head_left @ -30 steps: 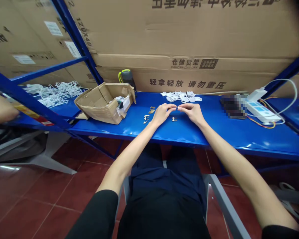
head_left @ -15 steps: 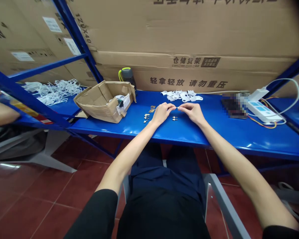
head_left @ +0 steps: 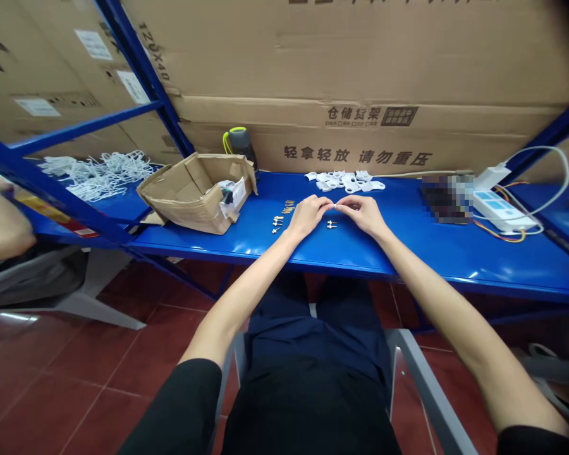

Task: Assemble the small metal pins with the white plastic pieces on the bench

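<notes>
The left hand (head_left: 308, 216) and right hand (head_left: 366, 215) have drawn closer, fingertips pinched narrow, apparently around a tiny pale piece (head_left: 334, 206); joint handling continues, metal pins (head_left: 330, 225) lying nearer.

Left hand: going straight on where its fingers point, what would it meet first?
Most likely the right hand, facing it across the small white piece between them; exact depth is unclear.

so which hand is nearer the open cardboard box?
Left. The left hand is right of the open cardboard box, with small parts between them; the right hand is farther right, beyond the left.
</notes>
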Demonstrator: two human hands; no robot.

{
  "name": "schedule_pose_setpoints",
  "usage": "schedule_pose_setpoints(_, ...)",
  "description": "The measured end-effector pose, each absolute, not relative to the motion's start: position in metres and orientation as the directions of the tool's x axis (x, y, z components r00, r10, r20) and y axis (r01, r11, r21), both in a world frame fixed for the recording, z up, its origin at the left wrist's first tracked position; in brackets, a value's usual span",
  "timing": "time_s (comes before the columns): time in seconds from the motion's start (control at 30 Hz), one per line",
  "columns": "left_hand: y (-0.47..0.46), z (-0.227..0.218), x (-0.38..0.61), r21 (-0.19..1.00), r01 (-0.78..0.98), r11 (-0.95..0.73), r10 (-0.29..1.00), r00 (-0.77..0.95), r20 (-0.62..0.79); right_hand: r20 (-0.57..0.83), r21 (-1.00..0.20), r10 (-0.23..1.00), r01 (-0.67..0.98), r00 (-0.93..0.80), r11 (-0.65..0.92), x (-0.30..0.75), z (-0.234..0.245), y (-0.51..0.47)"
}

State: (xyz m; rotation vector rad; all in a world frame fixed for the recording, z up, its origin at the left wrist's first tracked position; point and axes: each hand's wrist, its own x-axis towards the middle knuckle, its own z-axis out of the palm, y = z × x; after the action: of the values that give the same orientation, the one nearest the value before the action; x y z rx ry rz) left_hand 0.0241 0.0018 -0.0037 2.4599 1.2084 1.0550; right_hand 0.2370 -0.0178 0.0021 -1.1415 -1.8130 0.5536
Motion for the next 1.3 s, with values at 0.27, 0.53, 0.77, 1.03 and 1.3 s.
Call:
schedule_pose_setpoints(0.27, 0.0, -0.002, 0.023, 0.435, 0.677, -0.593, 0.796, 0.411, 0.445, 0.436, -0.656, 0.885, 0.615, -0.162, 0.436, 0.24, 0.003, -0.017)
schedule_pose_setpoints(0.53, 0.001, -0.001, 0.021, 0.332, 0.765, -0.552, 0.812, 0.402, 0.423, 0.436, -0.526, 0.856, 0.694, -0.276, 0.491, 0.244, -0.004, -0.011)
schedule_pose_setpoints(0.77, -0.006, 0.004, 0.015, 0.279, 0.892, -0.355, 0.881, 0.22, 0.418, 0.422, -0.431, 0.807, 0.692, -0.414, 0.58, 0.245, -0.004, -0.013)
schedule_pose_setpoints(1.03, -0.013, 0.006, 0.016, 0.207, 0.952, -0.228, 0.912, 0.134, 0.388, 0.405, -0.392, 0.812, 0.723, -0.42, 0.569, 0.247, -0.002, -0.015)
schedule_pose_setpoints(1.3, -0.004, 0.001, 0.013, 0.312, 0.882, -0.353, 0.883, 0.205, 0.422, 0.47, -0.411, 0.882, 0.872, -0.046, 0.264, 0.26, -0.003, -0.007)
